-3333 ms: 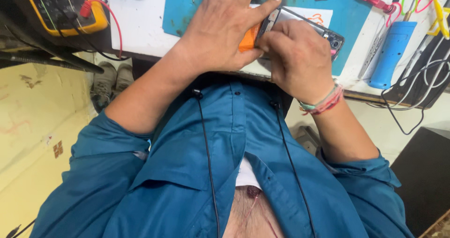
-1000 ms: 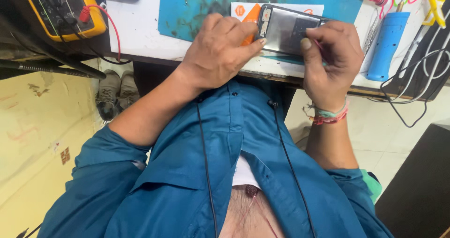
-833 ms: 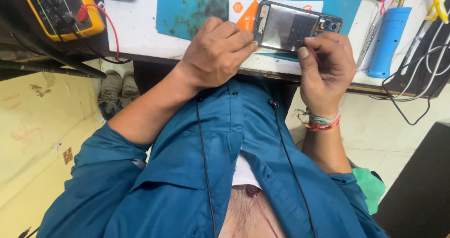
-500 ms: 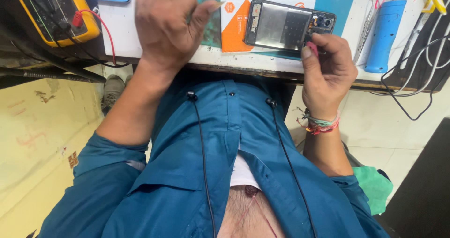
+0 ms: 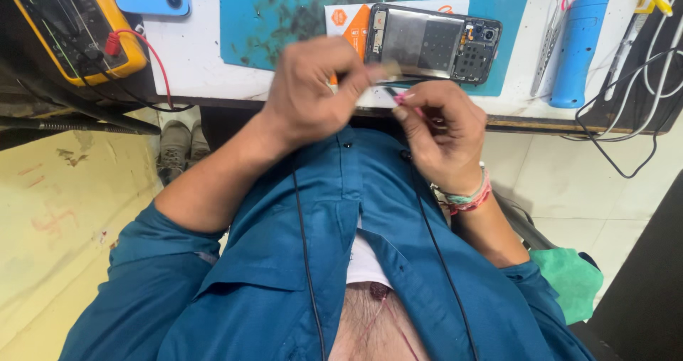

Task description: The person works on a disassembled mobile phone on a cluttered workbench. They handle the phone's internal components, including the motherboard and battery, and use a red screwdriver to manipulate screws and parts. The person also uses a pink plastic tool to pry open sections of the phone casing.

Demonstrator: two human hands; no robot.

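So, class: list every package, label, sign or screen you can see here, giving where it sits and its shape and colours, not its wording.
White and orange card: flat rectangular printed package or card, on the blue mat, partly under the opened phone.
Yellow multimeter: top left on the bench, dark face; its screen cannot be made out.
No signs visible.

Person wears a teal-blue button-up collared shirt (image 5: pixel 284 275), open at the chest, sleeves pushed up above the elbows. Thin black cord (image 5: pixel 304 240) hangs down both sides of the collar. Pink and green thread bands (image 5: pixel 466 197) circle the right wrist.
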